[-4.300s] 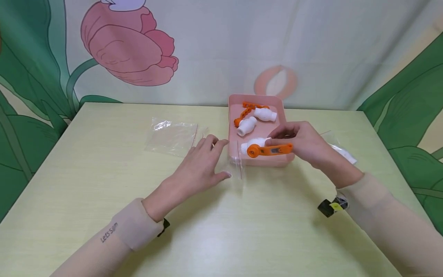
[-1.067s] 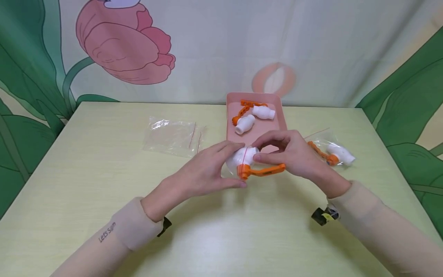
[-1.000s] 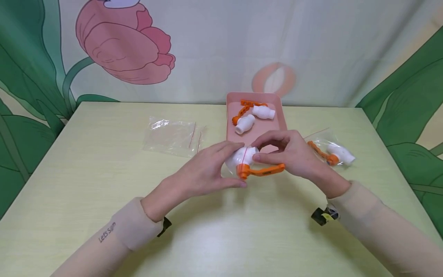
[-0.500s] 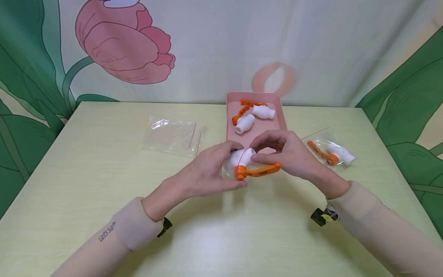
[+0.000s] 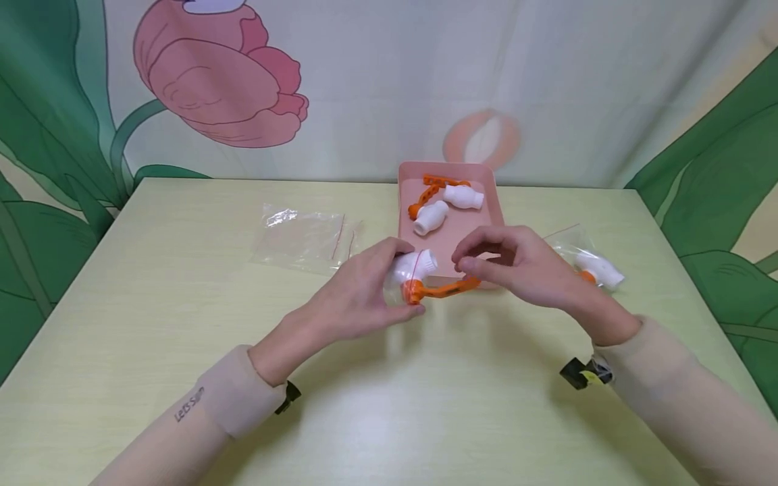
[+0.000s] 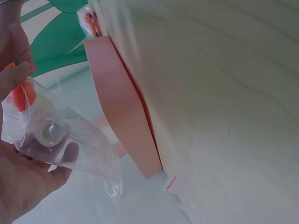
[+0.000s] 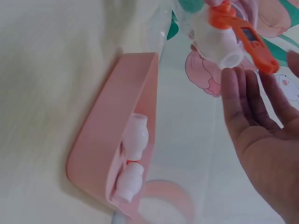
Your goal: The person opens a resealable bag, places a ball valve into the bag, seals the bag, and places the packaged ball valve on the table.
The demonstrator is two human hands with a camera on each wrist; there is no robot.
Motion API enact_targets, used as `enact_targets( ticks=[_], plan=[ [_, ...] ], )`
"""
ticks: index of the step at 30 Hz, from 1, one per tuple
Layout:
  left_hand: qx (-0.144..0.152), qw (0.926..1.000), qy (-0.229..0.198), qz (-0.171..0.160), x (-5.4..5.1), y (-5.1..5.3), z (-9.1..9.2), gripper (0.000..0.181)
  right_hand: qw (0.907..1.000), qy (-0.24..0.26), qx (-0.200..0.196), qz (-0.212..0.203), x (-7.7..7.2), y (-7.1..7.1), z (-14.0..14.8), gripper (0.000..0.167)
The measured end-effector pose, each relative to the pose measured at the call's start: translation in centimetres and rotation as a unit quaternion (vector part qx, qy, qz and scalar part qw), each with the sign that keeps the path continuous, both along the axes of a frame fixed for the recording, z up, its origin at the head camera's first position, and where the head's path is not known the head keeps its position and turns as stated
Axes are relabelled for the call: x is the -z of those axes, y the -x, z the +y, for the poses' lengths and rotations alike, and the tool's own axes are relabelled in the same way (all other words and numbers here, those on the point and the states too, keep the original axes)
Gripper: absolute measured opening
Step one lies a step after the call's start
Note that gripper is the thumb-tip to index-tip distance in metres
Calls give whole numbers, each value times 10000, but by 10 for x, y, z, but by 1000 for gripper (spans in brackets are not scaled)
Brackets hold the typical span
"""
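Observation:
My left hand (image 5: 349, 297) grips a white ball valve (image 5: 419, 265) with an orange lever (image 5: 450, 290) between thumb and fingers. A clear zip bag (image 6: 93, 151) lies around most of the valve, its red seal line crossing the body. The lever sticks out of the bag mouth to the right. My right hand (image 5: 525, 263) hovers at the lever's free end, fingers loosely bent and not around it. In the right wrist view its fingertips are close to the lever tip and the valve's white end (image 7: 231, 59); contact is unclear.
Behind the hands, a pink tray (image 5: 471, 226) holds two more white valves (image 5: 463, 197) with orange levers. Flat clear bags (image 5: 298, 239) lie left of it. A bagged valve (image 5: 598, 268) lies to its right, partly behind my right hand. A printed curtain (image 5: 365, 88) backs the table.
The valve came from over the tray into the bag at my left hand. In the last half second my right hand released the valve's white end and moved right; the left shifted slightly left and up.

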State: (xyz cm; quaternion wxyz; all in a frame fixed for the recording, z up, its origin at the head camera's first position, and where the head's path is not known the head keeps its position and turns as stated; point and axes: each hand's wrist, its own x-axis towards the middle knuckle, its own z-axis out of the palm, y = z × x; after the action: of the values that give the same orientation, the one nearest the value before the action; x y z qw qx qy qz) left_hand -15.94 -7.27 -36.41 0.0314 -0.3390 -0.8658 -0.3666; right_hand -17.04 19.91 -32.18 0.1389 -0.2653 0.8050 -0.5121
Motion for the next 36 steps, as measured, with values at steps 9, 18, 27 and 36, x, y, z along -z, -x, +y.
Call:
enact_targets(
  ticks=[9, 18, 27, 36],
  plan=[
    [-172, 9998, 81, -7, 1, 2, -2, 70, 9954, -598, -252, 707, -3, -5, -1, 13],
    [-138, 9999, 97, -12, 2, -1, -2, 69, 9900, -358, -393, 1305, -2, -7, -2, 15],
    [64, 9992, 348, 166, -2, 0, -2, 85, 9889, 26, -450, 1417, 1, -8, 2, 18],
    [137, 9986, 408, 294, -4, 2, -6, 79, 9871, 108, -313, 1565, 2, -8, 3, 19]
  ],
)
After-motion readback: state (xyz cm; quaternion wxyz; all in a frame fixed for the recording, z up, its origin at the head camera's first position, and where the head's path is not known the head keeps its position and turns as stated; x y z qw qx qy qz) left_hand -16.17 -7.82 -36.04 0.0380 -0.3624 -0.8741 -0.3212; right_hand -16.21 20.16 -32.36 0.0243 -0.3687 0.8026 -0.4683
